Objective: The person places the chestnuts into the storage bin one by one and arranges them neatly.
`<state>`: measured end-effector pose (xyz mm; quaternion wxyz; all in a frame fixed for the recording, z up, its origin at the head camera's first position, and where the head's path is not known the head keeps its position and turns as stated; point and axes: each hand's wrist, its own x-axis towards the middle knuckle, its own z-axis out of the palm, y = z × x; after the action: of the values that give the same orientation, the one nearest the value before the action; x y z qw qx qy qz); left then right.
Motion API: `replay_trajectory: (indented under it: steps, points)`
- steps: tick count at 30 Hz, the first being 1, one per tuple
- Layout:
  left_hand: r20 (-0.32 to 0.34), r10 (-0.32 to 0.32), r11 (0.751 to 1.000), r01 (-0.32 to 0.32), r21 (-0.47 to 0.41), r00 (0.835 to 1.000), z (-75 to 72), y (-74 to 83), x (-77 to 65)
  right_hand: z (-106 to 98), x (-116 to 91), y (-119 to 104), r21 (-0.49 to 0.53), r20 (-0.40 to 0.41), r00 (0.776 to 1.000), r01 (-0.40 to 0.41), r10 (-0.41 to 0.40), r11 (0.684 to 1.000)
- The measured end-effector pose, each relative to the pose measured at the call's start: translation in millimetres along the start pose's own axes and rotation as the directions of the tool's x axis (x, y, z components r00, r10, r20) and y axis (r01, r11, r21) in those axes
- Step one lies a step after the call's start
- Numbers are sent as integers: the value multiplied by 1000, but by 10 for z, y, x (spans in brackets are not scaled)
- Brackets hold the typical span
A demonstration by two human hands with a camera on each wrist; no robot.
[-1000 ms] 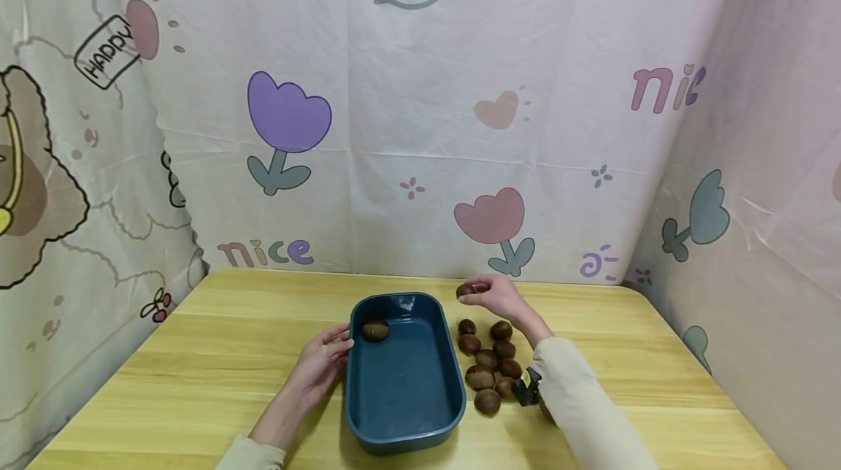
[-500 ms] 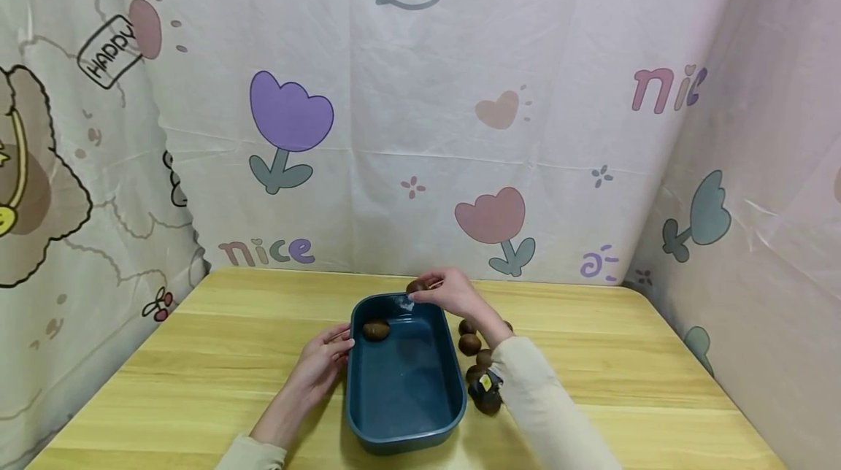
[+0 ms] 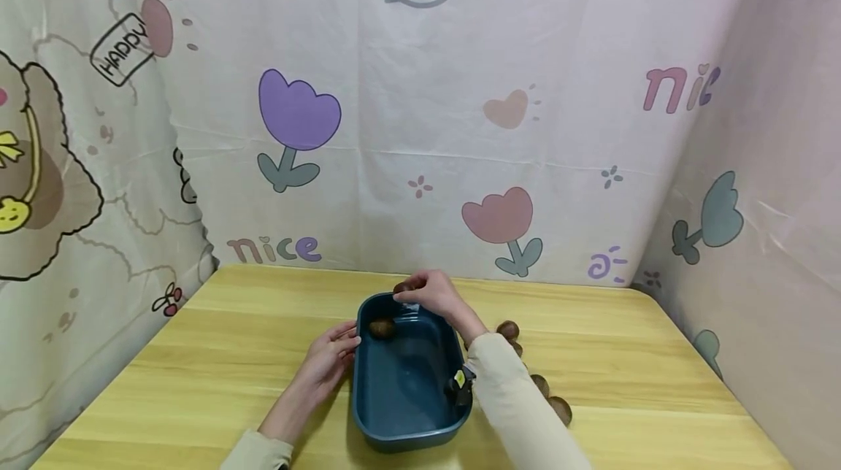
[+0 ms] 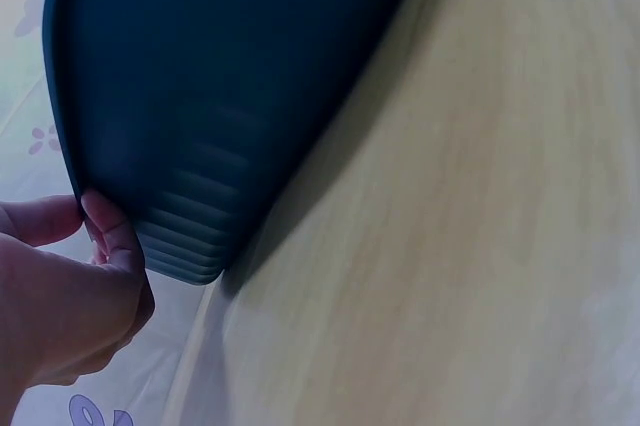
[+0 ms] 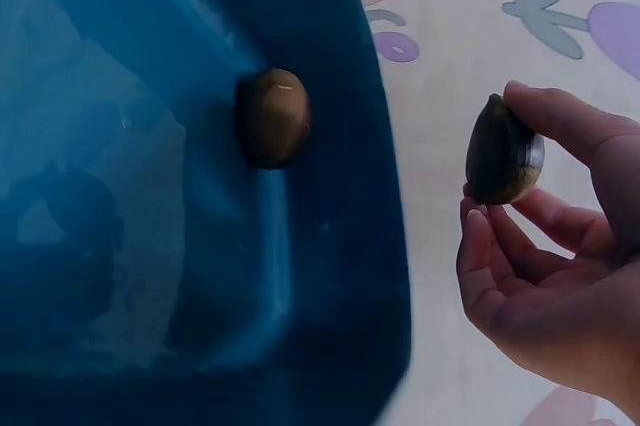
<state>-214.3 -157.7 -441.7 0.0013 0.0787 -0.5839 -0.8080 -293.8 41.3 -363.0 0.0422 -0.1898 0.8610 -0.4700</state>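
A deep dark blue rectangular tray [image 3: 402,382] stands on the table. My left hand [image 3: 327,357] holds its left side; in the left wrist view the thumb and a finger pinch the tray's rim [image 4: 62,96]. One brown chestnut [image 3: 382,328] lies inside, in the far left corner, and the right wrist view shows this chestnut [image 5: 277,118] against the wall. Over the far rim, my right hand [image 3: 435,295] pinches another chestnut [image 5: 500,154] between thumb and fingertips. In the head view that held chestnut [image 3: 401,287] is partly covered by the fingers.
Several loose chestnuts [image 3: 508,330] lie on the wooden table [image 3: 631,360] right of the tray, partly hidden by my right sleeve [image 3: 519,404]. A small black wrist camera [image 3: 460,384] overlaps the tray's right rim in view. Patterned cloth [image 3: 407,127] hangs behind the table.
My right hand has carried its chestnut leftward, from beyond the pile to above the tray's far rim. The left hand keeps its place on the tray. The head view has shifted slightly.
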Motion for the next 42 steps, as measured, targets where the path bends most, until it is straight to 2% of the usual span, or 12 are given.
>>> replay_trajectory:
  steps: [5,13,21,29,35,42]
  points:
    - [2,-11,1000,11,8,1000,9,12,12,116,45,27,44,-21,1000,-20,21,999]
    - [20,-17,1000,16,21,1000,-14,24,12,319,55,86,30,-50,998,-42,44,999]
    - [17,-10,1000,10,15,1000,-16,27,-6,469,40,236,63,-69,990,-121,125,991]
    - [17,-17,1000,17,21,1000,-19,39,3,495,35,370,73,-123,974,-181,189,981]
    - [16,-21,1000,21,13,1000,-17,46,12,480,30,406,106,-126,970,-196,209,975]
    - [10,-29,1000,29,4,1000,-6,52,16,480,12,423,90,-114,969,-210,219,974]
